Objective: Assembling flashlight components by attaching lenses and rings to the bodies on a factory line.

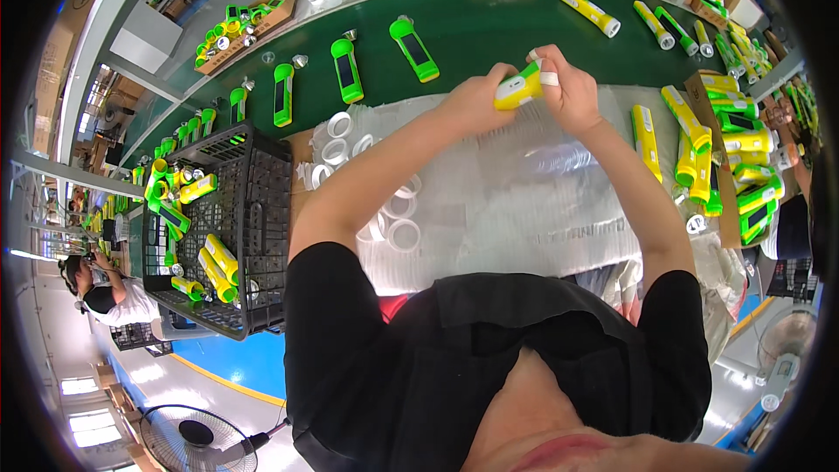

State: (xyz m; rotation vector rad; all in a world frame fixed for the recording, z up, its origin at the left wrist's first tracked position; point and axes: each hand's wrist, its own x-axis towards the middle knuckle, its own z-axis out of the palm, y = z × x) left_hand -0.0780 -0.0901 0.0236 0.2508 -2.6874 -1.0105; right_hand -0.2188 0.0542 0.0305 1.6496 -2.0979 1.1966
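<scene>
Both my hands meet over the far edge of a plastic-covered work surface (524, 201). Between them is a yellow and green flashlight (517, 90). My left hand (479, 100) wraps round its body from the left. On the right, my right hand (566, 92) closes on its upper end, with white tape round some fingers. White rings (404, 235) lie to the left under and beside my left forearm. A yellow flashlight (645, 140) rests right of my right forearm.
Beyond my hands runs a green conveyor belt (489, 17) carrying spaced flashlights (347, 70). A black crate (262, 218) with flashlights stands at left. A cardboard box (724, 201) of flashlights is at right. One person (105, 288) sits far left; a fan (197, 433) stands lower left.
</scene>
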